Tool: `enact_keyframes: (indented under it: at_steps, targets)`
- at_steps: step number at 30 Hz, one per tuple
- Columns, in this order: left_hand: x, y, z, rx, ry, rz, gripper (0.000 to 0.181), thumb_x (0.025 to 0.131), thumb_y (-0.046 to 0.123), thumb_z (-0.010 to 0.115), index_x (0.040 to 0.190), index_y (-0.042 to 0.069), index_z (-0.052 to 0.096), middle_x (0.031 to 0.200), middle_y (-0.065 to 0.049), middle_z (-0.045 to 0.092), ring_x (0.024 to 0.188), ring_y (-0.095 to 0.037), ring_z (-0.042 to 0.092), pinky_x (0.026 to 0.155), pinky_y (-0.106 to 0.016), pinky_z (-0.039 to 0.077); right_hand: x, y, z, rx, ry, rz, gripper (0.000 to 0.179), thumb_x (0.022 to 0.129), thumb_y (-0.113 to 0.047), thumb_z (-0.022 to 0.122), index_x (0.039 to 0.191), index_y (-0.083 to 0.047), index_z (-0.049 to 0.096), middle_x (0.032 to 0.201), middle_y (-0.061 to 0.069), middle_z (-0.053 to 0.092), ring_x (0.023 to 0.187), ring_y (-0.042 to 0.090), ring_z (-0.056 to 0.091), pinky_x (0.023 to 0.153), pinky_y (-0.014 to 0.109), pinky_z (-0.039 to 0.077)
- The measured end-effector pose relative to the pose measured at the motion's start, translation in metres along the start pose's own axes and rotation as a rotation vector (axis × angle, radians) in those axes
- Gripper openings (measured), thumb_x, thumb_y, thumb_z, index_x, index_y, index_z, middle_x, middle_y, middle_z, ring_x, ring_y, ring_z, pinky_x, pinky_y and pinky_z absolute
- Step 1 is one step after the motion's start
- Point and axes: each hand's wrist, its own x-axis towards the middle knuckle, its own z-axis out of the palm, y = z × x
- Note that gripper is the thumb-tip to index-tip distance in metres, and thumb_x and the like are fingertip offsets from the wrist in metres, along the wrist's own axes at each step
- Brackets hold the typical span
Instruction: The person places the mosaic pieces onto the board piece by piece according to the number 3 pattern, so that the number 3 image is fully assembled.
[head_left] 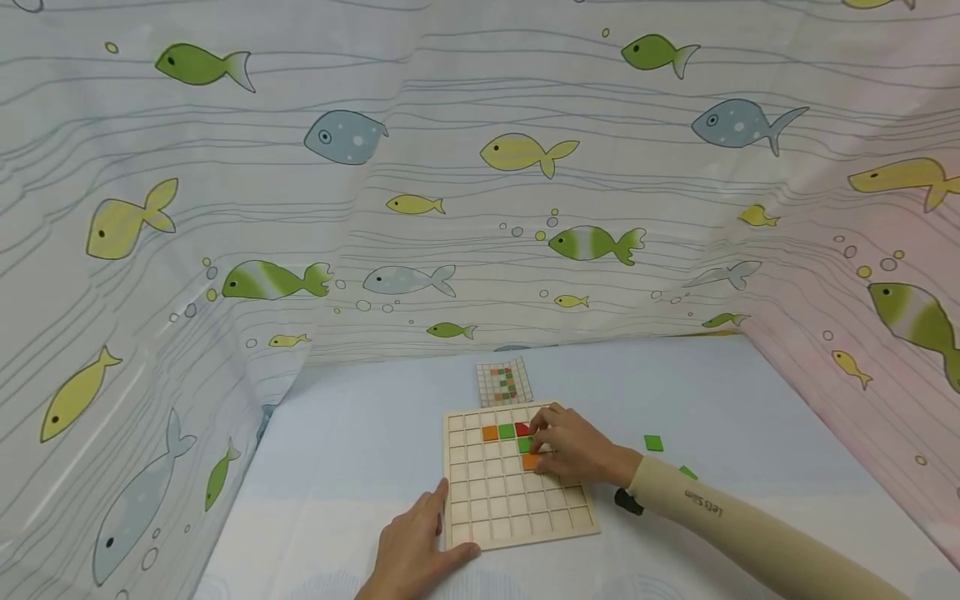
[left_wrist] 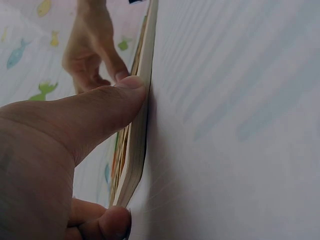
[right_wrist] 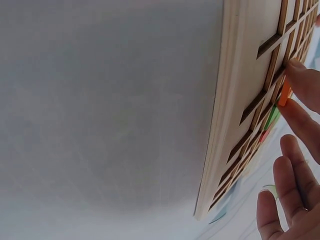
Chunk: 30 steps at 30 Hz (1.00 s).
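Observation:
A pale wooden grid board lies flat on the table. My left hand holds its near left corner, the thumb against the front edge and the fingers along the left side. Over the board's right part, my right hand pinches an orange square tile between thumb and index finger, at a grid cell; the other fingers stay apart from it. Another orange tile, a green tile and a partly covered red piece sit in a row. Below the red piece is a second green tile.
Behind the board lies a card printed with a grid and coloured squares. To the right, two loose green pieces rest on the pale tablecloth. A fish-patterned curtain surrounds the back and sides.

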Motion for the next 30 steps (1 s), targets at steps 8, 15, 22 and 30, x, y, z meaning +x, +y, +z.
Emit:
enact_keyframes:
  at_steps: [8,15,22,30]
  targets:
    - [0.0001,0.0014,-0.0020,-0.015,0.013,0.004,0.109,0.075,0.062,0.089,0.154,-0.001,0.050,0.084,0.012,0.050,0.066,0.002,0.040,0.054,-0.021,0.034,0.0008,0.0004,-0.0017,0.038,-0.038,0.034,0.018,0.090,-0.030,0.087,0.102,-0.017,0.082,0.121,0.003,0.067,0.113,0.020,0.056,0.094,0.045,0.049]
    - [0.0008,0.0014,-0.0015,-0.005,0.006,-0.004,0.109,0.075,0.063,0.089,0.154,-0.001,0.050,0.084,0.012,0.050,0.067,0.001,0.040,0.055,-0.022,0.033,0.0002,0.0009,-0.0001,0.045,-0.037,0.046,0.018,0.090,-0.030,0.087,0.102,-0.018,0.083,0.120,0.000,0.068,0.113,0.019,0.056,0.094,0.044,0.049]
    - [0.0011,0.0009,-0.0010,0.002,0.001,-0.004,0.110,0.075,0.063,0.089,0.155,-0.001,0.050,0.085,0.012,0.049,0.067,0.001,0.040,0.055,-0.021,0.034,-0.0009,0.0035,0.0030,0.047,-0.015,0.030,0.014,0.089,-0.028,0.088,0.098,-0.019,0.083,0.117,0.000,0.068,0.109,0.018,0.057,0.090,0.043,0.050]
    - [0.0006,0.0007,-0.0009,-0.004,0.002,-0.003,0.110,0.075,0.062,0.089,0.155,-0.002,0.050,0.084,0.012,0.049,0.067,0.001,0.040,0.055,-0.022,0.034,-0.0012,0.0027,0.0045,0.038,-0.003,0.005,0.014,0.090,-0.028,0.087,0.099,-0.019,0.083,0.116,0.000,0.068,0.106,0.017,0.056,0.088,0.039,0.049]
